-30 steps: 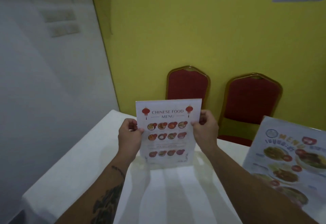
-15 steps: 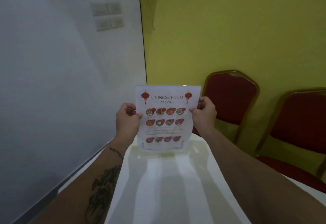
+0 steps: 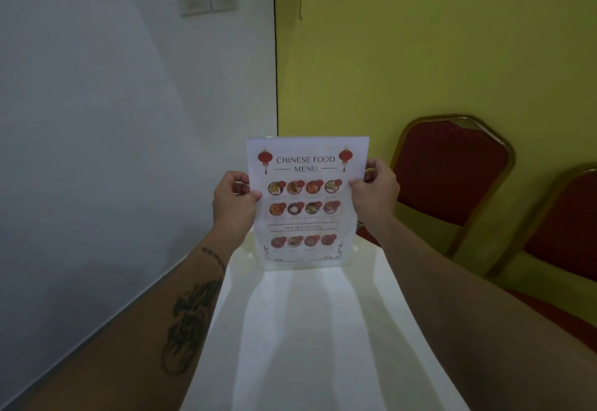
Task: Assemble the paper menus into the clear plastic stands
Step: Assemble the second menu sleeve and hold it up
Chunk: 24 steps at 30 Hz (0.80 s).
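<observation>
Head view: the view has swung left over the last second, so the other menu that sat on the right is gone and the corner wall fills more of the shot. The menu (image 3: 307,203) itself hasn't budged in the grip. Left hand (image 3: 234,205) and right hand (image 3: 374,197) pinch its side edges, fingers closed on it, upright, bottom edge at the white surface (image 3: 310,330). Can't tell if a clear stand is around it already, though it looks glossy, so probably just being positioned.
</observation>
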Available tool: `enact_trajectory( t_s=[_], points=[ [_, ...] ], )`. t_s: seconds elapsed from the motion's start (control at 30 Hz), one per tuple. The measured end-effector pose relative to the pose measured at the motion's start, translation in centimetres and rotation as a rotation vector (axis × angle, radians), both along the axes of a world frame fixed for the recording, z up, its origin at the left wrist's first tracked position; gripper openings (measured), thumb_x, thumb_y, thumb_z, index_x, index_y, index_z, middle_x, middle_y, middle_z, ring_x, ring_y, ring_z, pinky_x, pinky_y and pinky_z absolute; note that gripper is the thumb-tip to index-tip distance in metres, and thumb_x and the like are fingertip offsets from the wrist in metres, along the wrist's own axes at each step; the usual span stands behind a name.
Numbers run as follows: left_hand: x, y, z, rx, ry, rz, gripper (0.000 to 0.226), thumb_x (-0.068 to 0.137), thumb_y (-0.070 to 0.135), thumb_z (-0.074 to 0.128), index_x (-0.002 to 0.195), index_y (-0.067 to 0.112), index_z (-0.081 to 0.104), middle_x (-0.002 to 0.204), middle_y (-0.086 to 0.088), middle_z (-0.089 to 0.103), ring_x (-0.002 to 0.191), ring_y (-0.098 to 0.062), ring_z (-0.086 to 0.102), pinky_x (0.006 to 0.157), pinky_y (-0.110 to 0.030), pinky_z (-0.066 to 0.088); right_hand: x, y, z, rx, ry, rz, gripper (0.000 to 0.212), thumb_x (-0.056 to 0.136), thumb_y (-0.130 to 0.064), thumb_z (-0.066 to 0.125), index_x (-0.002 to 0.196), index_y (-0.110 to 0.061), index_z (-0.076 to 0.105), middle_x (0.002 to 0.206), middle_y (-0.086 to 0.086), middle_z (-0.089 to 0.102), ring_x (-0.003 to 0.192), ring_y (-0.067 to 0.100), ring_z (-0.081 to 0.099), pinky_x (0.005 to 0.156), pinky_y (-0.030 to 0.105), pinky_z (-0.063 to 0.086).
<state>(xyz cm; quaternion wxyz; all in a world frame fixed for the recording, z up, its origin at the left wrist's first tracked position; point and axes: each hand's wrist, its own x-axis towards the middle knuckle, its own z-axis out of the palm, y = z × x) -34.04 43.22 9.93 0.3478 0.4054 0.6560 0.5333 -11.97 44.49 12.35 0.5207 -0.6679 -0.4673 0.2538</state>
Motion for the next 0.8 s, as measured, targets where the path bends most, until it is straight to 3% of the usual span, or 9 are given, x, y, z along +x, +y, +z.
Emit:
enact_trajectory(
  t_s=[0.1, 0.23, 0.3, 0.4, 0.53, 0.67, 0.8],
  points=[
    [-0.2, 0.4, -0.3, 0.005, 0.008, -0.004, 0.018, 0.090, 0.001, 0.062, 0.102, 0.012, 0.056, 0.101, -0.006, 0.067, 0.091, -0.022, 0.068, 0.068, -0.031, 0.058, -0.1, 0.5, 0.1, -0.003, 0.000, 0.002, 0.025, 0.085, 0.001, 0.061, 0.098, -0.020, 0.060, 0.089, 0.010, 0.069, 0.069, 0.015, 0.061, 0.067, 0.039, 0.058],
    [0.1, 0.9, -0.2, 0.021, -0.005, -0.003, 0.017, 0.090, 0.000, 0.062, 0.101, 0.012, 0.056, 0.102, -0.007, 0.067, 0.092, -0.024, 0.068, 0.068, -0.031, 0.057, -0.2, 0.8, 0.3, -0.001, 0.011, -0.012, 0.024, 0.085, 0.002, 0.060, 0.098, -0.019, 0.060, 0.082, 0.003, 0.063, 0.062, 0.006, 0.055, 0.055, 0.026, 0.049],
    [0.0, 1.0, -0.3, 0.018, -0.007, -0.001, 0.017, 0.090, 0.001, 0.062, 0.100, 0.013, 0.056, 0.102, -0.007, 0.067, 0.093, -0.024, 0.068, 0.070, -0.034, 0.059, -0.2, 0.9, 0.4, -0.001, 0.007, -0.012, 0.023, 0.086, 0.001, 0.060, 0.099, -0.018, 0.061, 0.082, 0.003, 0.062, 0.062, 0.007, 0.055, 0.057, 0.027, 0.051],
    [-0.2, 1.1, -0.4, 0.004, -0.027, -0.005, 0.017, 0.090, 0.003, 0.063, 0.099, 0.015, 0.058, 0.103, -0.006, 0.068, 0.094, -0.025, 0.068, 0.076, -0.039, 0.061, 0.0, 1.1, 0.4, -0.011, -0.007, 0.012, 0.023, 0.087, 0.001, 0.061, 0.101, -0.018, 0.060, 0.078, -0.001, 0.058, 0.061, 0.003, 0.052, 0.046, 0.012, 0.044],
    [-0.1, 1.1, -0.2, -0.006, -0.020, -0.013, 0.019, 0.090, 0.004, 0.064, 0.102, 0.016, 0.057, 0.099, -0.001, 0.066, 0.090, -0.020, 0.066, 0.070, -0.033, 0.057, 0.4, 1.3, 0.5, -0.038, -0.037, 0.044, 0.024, 0.088, -0.003, 0.064, 0.109, -0.014, 0.063, 0.079, -0.002, 0.058, 0.062, 0.003, 0.053, 0.049, 0.018, 0.040],
    [0.1, 0.8, 0.1, 0.009, -0.024, 0.003, 0.023, 0.089, 0.003, 0.064, 0.107, 0.017, 0.057, 0.093, 0.005, 0.063, 0.086, -0.012, 0.063, 0.062, -0.023, 0.049, 0.7, 1.5, 0.8, -0.077, -0.035, 0.068, 0.027, 0.087, -0.004, 0.066, 0.112, -0.012, 0.062, 0.088, 0.003, 0.065, 0.066, 0.005, 0.058, 0.044, 0.013, 0.040],
    [0.2, 0.5, 0.5, 0.019, 0.004, 0.023, 0.024, 0.088, 0.004, 0.064, 0.107, 0.018, 0.058, 0.092, 0.006, 0.062, 0.086, -0.016, 0.063, 0.067, -0.025, 0.048, 1.1, 1.4, 1.1, -0.118, -0.032, 0.104, 0.030, 0.086, -0.004, 0.067, 0.115, -0.011, 0.062, 0.103, 0.014, 0.071, 0.085, 0.022, 0.068, 0.060, 0.027, 0.051]
  ],
)
